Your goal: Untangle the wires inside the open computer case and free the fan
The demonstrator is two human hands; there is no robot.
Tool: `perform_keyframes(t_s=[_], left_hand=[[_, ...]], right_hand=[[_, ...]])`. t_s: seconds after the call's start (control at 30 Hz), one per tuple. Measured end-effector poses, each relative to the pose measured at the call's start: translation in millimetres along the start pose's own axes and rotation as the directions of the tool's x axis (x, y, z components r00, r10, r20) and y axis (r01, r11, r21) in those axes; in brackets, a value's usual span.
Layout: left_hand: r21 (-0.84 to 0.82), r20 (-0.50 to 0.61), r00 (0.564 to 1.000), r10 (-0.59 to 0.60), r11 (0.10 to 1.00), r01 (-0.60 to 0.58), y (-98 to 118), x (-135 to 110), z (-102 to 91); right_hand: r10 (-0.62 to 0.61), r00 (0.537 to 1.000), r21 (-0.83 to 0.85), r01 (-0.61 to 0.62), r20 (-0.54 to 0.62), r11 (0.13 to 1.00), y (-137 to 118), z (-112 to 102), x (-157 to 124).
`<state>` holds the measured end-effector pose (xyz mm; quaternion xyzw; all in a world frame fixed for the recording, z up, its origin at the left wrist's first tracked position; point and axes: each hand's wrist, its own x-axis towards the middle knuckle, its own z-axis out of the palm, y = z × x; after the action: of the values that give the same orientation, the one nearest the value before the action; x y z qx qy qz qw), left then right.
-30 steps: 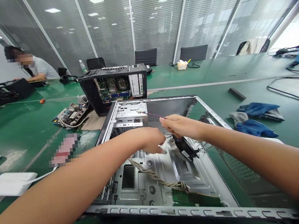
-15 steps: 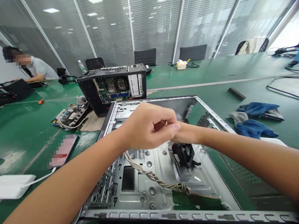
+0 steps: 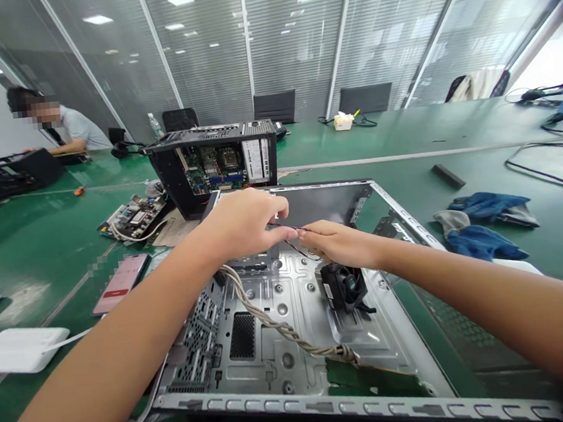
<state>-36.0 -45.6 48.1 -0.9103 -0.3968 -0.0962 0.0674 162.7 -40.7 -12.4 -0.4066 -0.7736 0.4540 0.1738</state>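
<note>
A thin red-and-black cable (image 3: pixel 289 226) runs between my two hands above the open computer case (image 3: pixel 300 332). My left hand (image 3: pixel 243 221) is curled around one end, its thumb and index finger parted and its other fingers hidden. Fingertips of my right hand (image 3: pixel 337 240) pinch the same cable close to my left thumb. A loose dark strand hangs below them. Just under my right hand, a black cooling fan (image 3: pixel 351 285) rests in the case. A twisted bundle of beige wires (image 3: pixel 286 330) crosses the case floor beneath my left hand.
Behind the case stands another computer tower (image 3: pixel 217 161) with its side off. A loose circuit board (image 3: pixel 135 215), a pink phone (image 3: pixel 119 283) and a white adapter (image 3: pixel 23 348) lie left. Blue-grey gloves (image 3: pixel 486 221) lie right. A person (image 3: pixel 77 128) sits far left.
My hands have come slightly apart; before, they overlapped with the left closed. The left has moved left and its thumb and index finger have parted, bringing the thin cable into view.
</note>
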Motion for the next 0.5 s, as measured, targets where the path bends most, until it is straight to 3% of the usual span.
perform_keyframes(t_s=[0.23,0.37,0.5], left_hand=[[-0.018,0.001,1.0,0.021,1.0,-0.021,0,5,5.0],[0.013,0.001,1.0,0.023,1.0,-0.023,0,6,10.4],[-0.023,0.006,1.0,0.029,0.999,-0.029,-1,7,12.5]], right_hand=[[0.015,0.986,-0.086,-0.029,-0.167,0.996,2,-5,5],[-0.07,0.986,-0.146,0.048,-0.149,0.988,0,-5,4],[-0.162,0.984,-0.085,0.155,-0.079,0.984,-7,-3,-1]])
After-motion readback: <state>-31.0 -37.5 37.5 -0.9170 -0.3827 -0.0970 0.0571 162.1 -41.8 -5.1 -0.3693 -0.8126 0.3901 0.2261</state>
